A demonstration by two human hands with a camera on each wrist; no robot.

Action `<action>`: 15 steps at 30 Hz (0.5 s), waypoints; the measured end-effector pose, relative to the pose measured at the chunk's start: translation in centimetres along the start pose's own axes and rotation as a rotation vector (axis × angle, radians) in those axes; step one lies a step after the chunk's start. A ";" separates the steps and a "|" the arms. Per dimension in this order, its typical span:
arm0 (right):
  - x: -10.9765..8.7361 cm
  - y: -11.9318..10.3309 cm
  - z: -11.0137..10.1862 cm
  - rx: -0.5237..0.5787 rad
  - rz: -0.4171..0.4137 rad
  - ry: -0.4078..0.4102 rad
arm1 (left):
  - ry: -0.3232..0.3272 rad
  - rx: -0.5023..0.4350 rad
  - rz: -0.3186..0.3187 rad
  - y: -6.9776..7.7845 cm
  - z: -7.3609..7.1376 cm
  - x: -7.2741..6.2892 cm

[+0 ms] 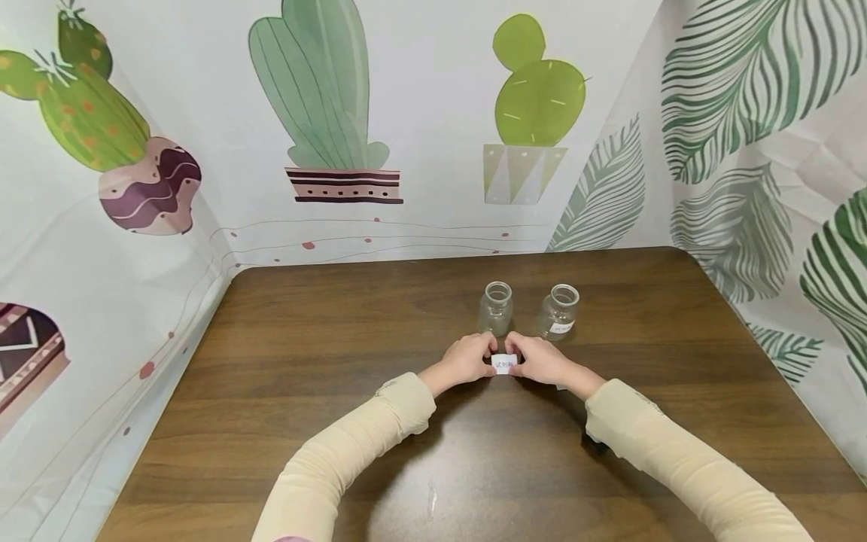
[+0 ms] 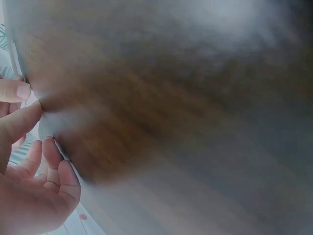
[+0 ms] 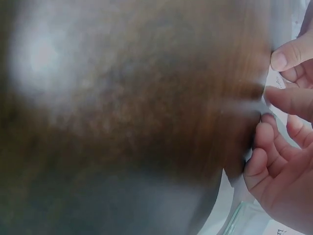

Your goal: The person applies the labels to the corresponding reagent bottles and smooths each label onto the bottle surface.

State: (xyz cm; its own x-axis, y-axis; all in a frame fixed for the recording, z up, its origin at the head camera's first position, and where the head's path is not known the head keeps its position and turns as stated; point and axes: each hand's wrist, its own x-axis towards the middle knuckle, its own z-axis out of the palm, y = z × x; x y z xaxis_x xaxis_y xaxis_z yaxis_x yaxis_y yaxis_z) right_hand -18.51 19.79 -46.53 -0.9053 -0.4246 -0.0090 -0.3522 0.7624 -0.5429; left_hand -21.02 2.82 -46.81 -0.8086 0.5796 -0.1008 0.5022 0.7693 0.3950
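Observation:
A small white paper label (image 1: 504, 364) with handwriting is stretched upright between both hands, low over the wooden table. My left hand (image 1: 466, 358) pinches its left edge, the thumb in front and the fingers curled behind. My right hand (image 1: 542, 360) pinches the right edge in the same way. Just behind the hands stands an open clear glass jar (image 1: 497, 305), its lower part partly covered by the fingers. Another open glass jar (image 1: 561, 305) stands to its right, with a white label on its front. In the right wrist view the label (image 3: 275, 81) shows between the two thumbs.
A small dark object (image 1: 594, 446) lies partly under the right sleeve. A pale scrap (image 1: 561, 388) peeks out beneath the right wrist. The brown wooden table (image 1: 305, 339) meets a wall sheet (image 1: 440, 135) printed with cacti and leaves at the back and sides.

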 end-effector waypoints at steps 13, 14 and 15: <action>-0.5 0.1 -1.1 0.398 0.030 0.059 | 0.155 -0.311 0.061 -0.4 -0.5 -0.7; -0.6 0.1 -1.2 0.421 0.038 0.073 | 0.171 -0.335 0.062 -0.3 -0.6 -0.7; -0.6 0.0 -1.3 0.441 0.047 0.088 | 0.186 -0.362 0.064 -0.2 -0.6 -0.7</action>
State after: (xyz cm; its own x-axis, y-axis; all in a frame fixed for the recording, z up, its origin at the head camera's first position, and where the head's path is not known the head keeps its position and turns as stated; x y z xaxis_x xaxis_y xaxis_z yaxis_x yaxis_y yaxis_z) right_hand -18.29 20.68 -45.41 -0.9413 -0.3372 0.0189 -0.1928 0.4907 -0.8497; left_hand -20.75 2.08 -46.26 -0.8376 0.5391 0.0883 0.4398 0.5695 0.6944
